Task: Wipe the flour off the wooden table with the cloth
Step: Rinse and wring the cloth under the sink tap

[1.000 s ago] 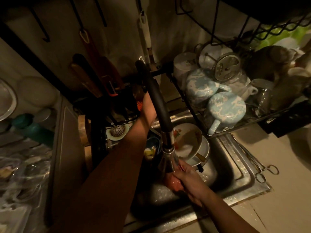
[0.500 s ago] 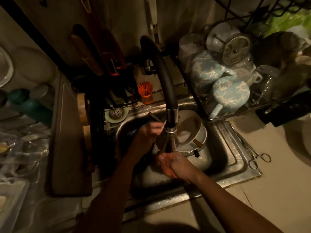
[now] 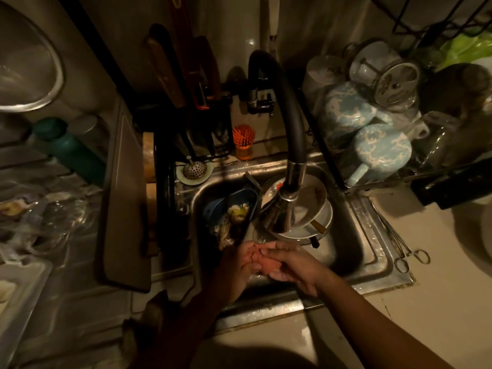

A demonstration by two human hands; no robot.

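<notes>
Sink (image 3: 372,230), steel, holds most of the crockery. Blue tub (image 3: 213,209) at its L side has wet food scraps heaped inside. Just R of it is a white bowl (image 3: 311,193) w/ brownish smears, tilted on a stack of white plates (image 3: 323,219). A utensil handle (image 3: 318,226) pokes out between bowl & plates. Chrome faucet head (image 3: 282,211), on a black hose neck, hangs in front of the bowl & above the hands.

Dish rack (image 3: 343,182), R of sink, carries two blue-&-white mottled mugs (image 3: 380,153) lying on their sides. It also holds white cups further back & a glass vessel (image 3: 396,81) w/ a round metal disc in it. Orange cup (image 3: 243,151) behind the sink has orange bristles standing in it. A perforated strainer (image 3: 194,169) sits on a pale dish at the sink's back L corner.

Cloth (image 3: 269,266) shows only as a pinkish-orange patch sandwiched between the two hands. It sits over the sink's front part, below the faucet head. The rest is hidden, so shape & texture can't be told.

R hand (image 3: 292,265) lies on top, fingers near straight, pointing L & pressing on it. L hand (image 3: 239,265) is alongside w/ fingers slightly bent; can't tell if it grips the cloth or just backs it.

Light is too dim to read any print.
</notes>
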